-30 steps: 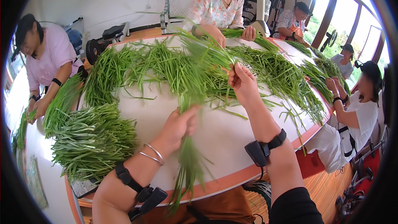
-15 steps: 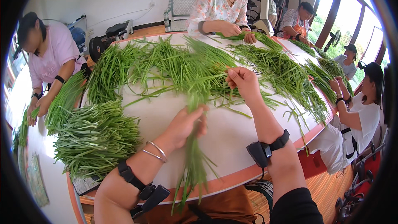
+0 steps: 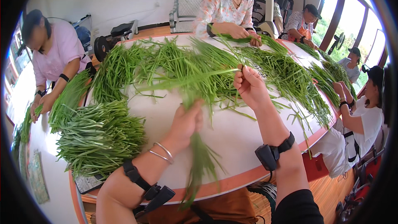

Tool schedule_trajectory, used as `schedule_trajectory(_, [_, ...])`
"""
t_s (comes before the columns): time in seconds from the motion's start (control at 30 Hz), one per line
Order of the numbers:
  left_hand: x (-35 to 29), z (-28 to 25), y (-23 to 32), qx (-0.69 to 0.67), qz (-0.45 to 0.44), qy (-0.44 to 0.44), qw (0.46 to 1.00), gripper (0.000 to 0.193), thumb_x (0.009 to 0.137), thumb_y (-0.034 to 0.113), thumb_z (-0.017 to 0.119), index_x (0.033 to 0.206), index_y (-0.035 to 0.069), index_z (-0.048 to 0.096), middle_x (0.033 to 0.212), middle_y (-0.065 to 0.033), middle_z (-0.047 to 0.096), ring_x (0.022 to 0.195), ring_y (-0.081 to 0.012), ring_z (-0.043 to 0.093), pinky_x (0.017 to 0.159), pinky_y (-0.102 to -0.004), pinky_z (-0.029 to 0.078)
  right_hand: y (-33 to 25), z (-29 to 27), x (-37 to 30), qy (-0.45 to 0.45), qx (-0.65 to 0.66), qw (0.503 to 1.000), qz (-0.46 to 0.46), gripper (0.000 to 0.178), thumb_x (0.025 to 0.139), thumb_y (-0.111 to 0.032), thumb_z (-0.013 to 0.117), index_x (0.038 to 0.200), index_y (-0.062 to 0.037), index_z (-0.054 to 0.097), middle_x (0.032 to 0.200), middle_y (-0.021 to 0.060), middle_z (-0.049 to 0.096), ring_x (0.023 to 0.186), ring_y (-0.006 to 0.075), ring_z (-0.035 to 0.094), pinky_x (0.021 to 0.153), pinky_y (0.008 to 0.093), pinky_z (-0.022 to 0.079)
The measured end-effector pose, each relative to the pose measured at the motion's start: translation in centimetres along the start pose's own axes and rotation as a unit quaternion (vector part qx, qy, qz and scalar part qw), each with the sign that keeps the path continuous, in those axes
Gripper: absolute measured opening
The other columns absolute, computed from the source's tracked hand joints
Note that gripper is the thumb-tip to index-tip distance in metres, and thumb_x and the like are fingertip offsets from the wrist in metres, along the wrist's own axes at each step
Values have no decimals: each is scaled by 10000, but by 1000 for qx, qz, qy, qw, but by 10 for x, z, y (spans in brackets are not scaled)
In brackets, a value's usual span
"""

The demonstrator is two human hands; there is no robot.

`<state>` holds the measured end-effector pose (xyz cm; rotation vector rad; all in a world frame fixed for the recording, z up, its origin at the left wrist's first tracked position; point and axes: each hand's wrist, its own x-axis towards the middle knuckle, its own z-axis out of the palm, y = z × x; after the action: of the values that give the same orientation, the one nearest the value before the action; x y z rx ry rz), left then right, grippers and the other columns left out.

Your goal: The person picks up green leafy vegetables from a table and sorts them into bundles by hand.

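Observation:
My left hand (image 3: 187, 120) is closed round a bunch of garlic chives (image 3: 202, 157), whose lower ends hang down toward the table's front edge, blurred by motion. To its upper right, my right hand (image 3: 251, 84) pinches a few chive stalks (image 3: 219, 73) at their pale ends, and their green blades stretch left over the bunch. Just beyond both hands lies a loose heap of chives (image 3: 166, 60). A thick stack of chives (image 3: 101, 139), neatly laid, rests left of my left forearm on a dark-edged board or tray.
The white table (image 3: 163, 168) has a pink-orange rim. More chives (image 3: 286, 74) lie to the right, with loose blades near them. Co-workers handle chives at the left, across the table and at the right. A woven chair (image 3: 187, 6) stands by the wall.
My right hand has moved slightly right, and the stalks in its fingers stretch farther from the bunch. My left hand stays closed on the bunch, whose hanging ends have swung right.

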<state>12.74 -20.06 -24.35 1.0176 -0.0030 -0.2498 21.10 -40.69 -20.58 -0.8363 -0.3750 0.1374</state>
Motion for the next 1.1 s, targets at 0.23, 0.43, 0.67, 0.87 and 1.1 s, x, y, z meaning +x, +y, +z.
schedule_trajectory(0.23, [0, -1, 2, 26, 29, 14, 999, 162, 886, 231, 541, 957, 87, 522, 618, 39, 413, 458, -52, 364, 413, -201, 287, 3, 3, -1, -48, -109, 991, 53, 176, 890, -152, 535, 957, 4, 584, 774, 45, 633, 609, 75, 560, 577, 192, 451])
schedule_trajectory(0.43, [0, 2, 4, 29, 38, 43, 998, 224, 891, 219, 527, 1046, 57, 519, 670, 22, 465, 468, -55, 366, 419, -203, 287, -8, -2, 5, 105, -91, 985, -105, 161, 883, -123, 539, 978, 2, 578, 768, 45, 603, 623, 85, 525, 589, 199, 441])
schedule_trajectory(0.67, [3, -2, 0, 58, 58, 28, 996, 236, 894, 159, 499, 1098, 40, 488, 803, -11, 520, 486, -54, 391, 408, -204, 308, -30, -27, 14, 204, -12, 958, -201, 156, 864, -110, 566, 984, -10, 569, 845, 53, 585, 721, 99, 523, 636, 209, 452])
schedule_trajectory(0.87, [2, -2, 1, 101, 53, 92, 989, 270, 886, 129, 498, 1136, 29, 482, 965, -38, 562, 477, -53, 390, 403, -199, 320, -28, -28, 11, 149, -4, 978, -145, 147, 877, -128, 538, 971, -18, 566, 857, 49, 572, 720, 114, 520, 675, 248, 445])
schedule_trajectory(1.1, [-6, 12, 1, 254, 109, -33, 961, 197, 891, 164, 521, 1019, 26, 580, 614, 18, 484, 440, -33, 384, 403, -191, 322, -28, -8, 4, 40, -95, 988, -117, 193, 897, -180, 522, 982, -10, 558, 764, 15, 539, 660, 98, 464, 622, 237, 401])
